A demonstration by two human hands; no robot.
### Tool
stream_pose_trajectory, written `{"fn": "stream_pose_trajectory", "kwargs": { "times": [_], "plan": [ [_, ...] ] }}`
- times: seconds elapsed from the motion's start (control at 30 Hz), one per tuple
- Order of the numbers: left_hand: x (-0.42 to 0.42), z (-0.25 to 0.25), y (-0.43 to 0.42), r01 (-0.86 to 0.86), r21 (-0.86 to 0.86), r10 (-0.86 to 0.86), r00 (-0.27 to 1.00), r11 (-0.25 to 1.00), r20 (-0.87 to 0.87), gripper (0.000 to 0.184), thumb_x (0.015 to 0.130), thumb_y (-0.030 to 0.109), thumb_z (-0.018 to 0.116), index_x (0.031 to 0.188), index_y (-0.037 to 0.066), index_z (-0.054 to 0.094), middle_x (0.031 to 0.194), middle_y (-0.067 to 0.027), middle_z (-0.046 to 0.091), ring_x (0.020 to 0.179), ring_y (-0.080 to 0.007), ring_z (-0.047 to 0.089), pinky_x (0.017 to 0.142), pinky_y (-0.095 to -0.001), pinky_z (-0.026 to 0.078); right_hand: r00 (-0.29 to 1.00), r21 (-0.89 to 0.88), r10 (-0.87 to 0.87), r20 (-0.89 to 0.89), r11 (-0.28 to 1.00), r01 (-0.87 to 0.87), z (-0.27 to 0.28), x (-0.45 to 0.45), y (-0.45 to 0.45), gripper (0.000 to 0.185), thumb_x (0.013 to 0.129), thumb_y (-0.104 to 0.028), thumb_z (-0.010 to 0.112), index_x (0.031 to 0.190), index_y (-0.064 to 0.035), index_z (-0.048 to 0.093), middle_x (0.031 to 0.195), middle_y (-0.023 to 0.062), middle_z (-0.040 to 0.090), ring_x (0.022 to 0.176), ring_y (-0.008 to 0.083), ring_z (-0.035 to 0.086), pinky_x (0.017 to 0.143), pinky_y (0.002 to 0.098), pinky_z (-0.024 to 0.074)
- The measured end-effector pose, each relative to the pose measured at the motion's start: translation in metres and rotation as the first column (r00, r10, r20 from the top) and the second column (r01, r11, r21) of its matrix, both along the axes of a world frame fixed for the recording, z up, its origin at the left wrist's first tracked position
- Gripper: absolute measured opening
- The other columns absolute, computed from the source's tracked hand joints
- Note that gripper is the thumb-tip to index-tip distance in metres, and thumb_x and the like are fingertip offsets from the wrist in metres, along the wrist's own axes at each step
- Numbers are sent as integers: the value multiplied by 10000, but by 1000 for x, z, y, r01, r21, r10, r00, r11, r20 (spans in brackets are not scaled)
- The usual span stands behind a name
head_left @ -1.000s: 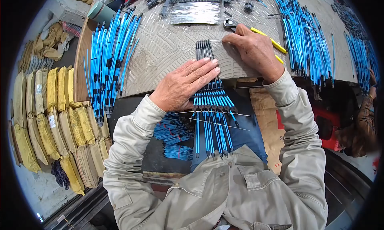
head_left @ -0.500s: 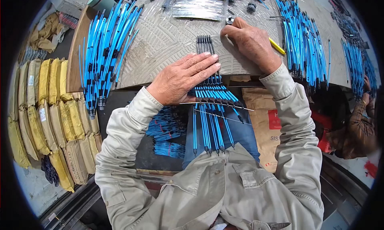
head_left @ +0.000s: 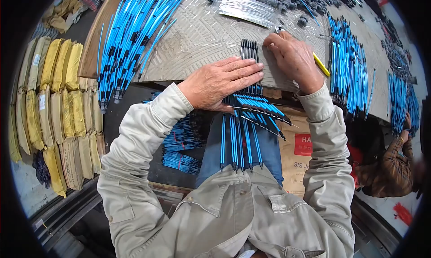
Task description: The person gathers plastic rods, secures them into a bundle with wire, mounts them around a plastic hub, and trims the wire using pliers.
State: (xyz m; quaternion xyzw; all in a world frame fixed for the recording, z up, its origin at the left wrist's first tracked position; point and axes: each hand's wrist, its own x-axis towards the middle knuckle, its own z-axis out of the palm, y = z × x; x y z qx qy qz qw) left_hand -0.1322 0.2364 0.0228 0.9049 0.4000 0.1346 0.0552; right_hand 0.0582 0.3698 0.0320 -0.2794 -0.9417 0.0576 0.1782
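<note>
My left hand lies over a row of blue rods with black ends, its fingers together and pressing them at the table's front edge. The rods fan out below the hand over my lap, with thin metal wires crossing them. To the right, my right hand is curled over the table with thumb and forefinger together. What it pinches, if anything, is too small to make out. Beside it, pliers with a yellow handle lie partly hidden on the table.
Bundles of blue rods lie at the left and right of the table. A tray of silver wires is at the back. Wrapped packages are stacked at left. Another person's arm shows at far right.
The view has shifted, so the table's contents appear farther right. My left hand still presses the rods. Their lower part fans out differently, and the crossing wires slant more.
</note>
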Motion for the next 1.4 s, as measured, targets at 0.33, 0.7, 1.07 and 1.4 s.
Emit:
{"fn": "stream_pose_trajectory", "kwargs": {
  "times": [0.33,0.7,1.07,1.4],
  "plan": [
    [0,-2,0,5,-18,-4,1000,1000,28,1011,482,192,774,1376,100,311,1429,-74,312,1300,-224,328,1089,-358,276,988,-30,71,-134,997,-75,-6,-8,3,69,838,-122,522,886,-105,569,810,92,566,731,311,588,603,396,450],
    [0,-5,2,13,94,-2,993,995,-117,994,538,340,790,1367,72,312,1416,-96,323,1286,-235,341,1073,-366,276,985,-25,84,-151,996,-89,-11,-12,5,82,827,-155,556,890,-104,541,834,95,559,746,316,592,608,407,452],
    [2,-1,2,2,64,10,985,998,-175,955,564,310,766,1367,70,309,1414,-96,323,1300,-234,322,1085,-361,264,990,53,47,-132,998,-40,-11,-15,0,104,807,-158,571,888,-103,536,823,101,541,694,318,596,587,420,459],
    [7,4,3,-12,32,14,997,999,-74,737,676,212,629,1351,88,361,1418,-93,328,1295,-275,332,1064,-383,302,994,297,105,28,949,-108,-12,-11,5,112,792,-147,578,827,-56,521,842,101,512,707,300,597,584,403,465]
  ]
}}
